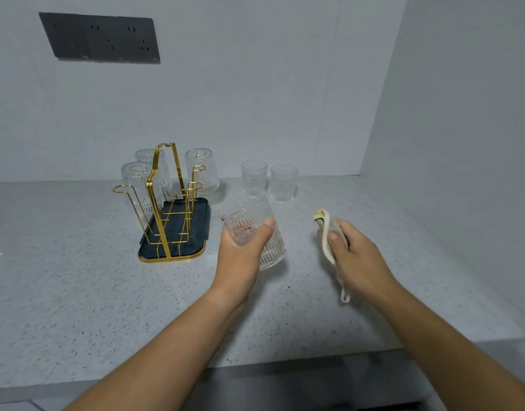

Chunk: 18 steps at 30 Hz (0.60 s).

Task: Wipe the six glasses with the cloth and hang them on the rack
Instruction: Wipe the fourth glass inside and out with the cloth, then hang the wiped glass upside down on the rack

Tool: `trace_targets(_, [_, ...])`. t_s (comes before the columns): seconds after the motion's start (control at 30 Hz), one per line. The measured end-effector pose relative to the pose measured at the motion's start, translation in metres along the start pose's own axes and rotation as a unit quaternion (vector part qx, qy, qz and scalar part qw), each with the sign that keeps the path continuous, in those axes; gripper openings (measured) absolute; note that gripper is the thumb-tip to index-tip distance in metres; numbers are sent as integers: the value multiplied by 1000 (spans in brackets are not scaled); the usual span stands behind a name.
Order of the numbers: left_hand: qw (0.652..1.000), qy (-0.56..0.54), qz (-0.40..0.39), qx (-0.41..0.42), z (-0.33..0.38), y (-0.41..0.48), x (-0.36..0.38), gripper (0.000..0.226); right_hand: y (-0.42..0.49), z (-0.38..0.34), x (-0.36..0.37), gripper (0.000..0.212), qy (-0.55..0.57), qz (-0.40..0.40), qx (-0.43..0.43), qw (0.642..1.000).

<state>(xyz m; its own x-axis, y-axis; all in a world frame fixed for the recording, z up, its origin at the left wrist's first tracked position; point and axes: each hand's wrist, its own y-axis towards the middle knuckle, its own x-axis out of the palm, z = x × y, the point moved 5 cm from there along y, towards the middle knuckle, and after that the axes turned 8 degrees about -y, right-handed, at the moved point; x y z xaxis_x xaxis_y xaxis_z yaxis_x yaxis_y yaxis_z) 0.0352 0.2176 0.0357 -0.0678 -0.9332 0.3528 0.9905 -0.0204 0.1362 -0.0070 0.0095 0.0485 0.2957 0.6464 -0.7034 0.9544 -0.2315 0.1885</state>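
left hand grips tilted glass, frame centre | right hand pinches cloth | rack left, three hung | advice: tip mouth down over free prong

Glossy gilt wire is seen in the rack; the glasses are clear ribbed glass, the surface matt speckled stone.

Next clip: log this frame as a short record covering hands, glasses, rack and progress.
left hand: grips a tilted glass over the counter
right hand: holds the cloth, apart from that glass
rack: three glasses hang upside down on it
standing: two glasses upright on the counter beside the rack
progress: three of six hung
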Motion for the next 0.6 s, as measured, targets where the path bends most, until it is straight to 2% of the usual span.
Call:
trace_targets(0.17, [999, 16, -27, -36, -11, -1, 8, 52, 16, 46, 2, 41, -229, -61, -10, 972])
trace_targets(0.37, [997, 40, -37, -50, -12, -4, 15, 45, 20, 60, 20, 46, -233, -102, 2, 967])
trace_targets(0.5, [997, 42, -39, -49, -14, -3, 14, 42, 18, 52, 12, 53, -230, -79, 19, 970])
trace_targets(0.6, [997, 33, -48, -47, -16, -1, 14, 52, 8, 24, 1, 74, -299, 19, -54, 952])
